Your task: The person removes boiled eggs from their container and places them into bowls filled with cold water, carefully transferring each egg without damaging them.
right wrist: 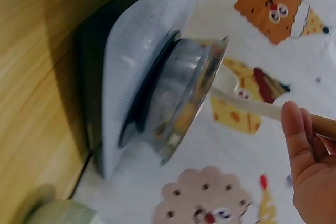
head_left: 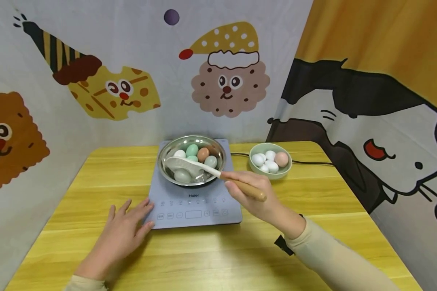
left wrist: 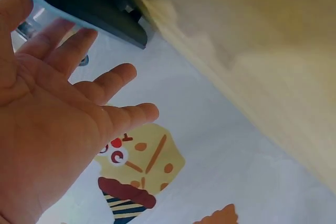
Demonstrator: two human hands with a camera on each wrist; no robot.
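My right hand [head_left: 253,196] grips the wooden handle of a white-headed cooking spoon [head_left: 210,169]. The spoon's broad head reaches over the rim of a round metal pan [head_left: 222,161] and lies across the eggs inside. White, pale green, brown and greyish eggs [head_left: 192,150] sit in the pan. Under it is a flat grey-blue induction cooktop [head_left: 200,204]. My left hand [head_left: 121,230] is spread at the cooktop's front left corner, its fingertips at the edge. In the left wrist view, the left hand's fingers [left wrist: 118,80] are extended. The right wrist view shows the pan [right wrist: 184,87] from the side.
A pale green bowl [head_left: 278,176] with several white eggs and a pinkish one stands right of the cooktop. A black cable [head_left: 313,163] runs behind this bowl along the wooden table [head_left: 298,258]. A curtain [head_left: 138,36] with cartoon prints hangs behind the table.
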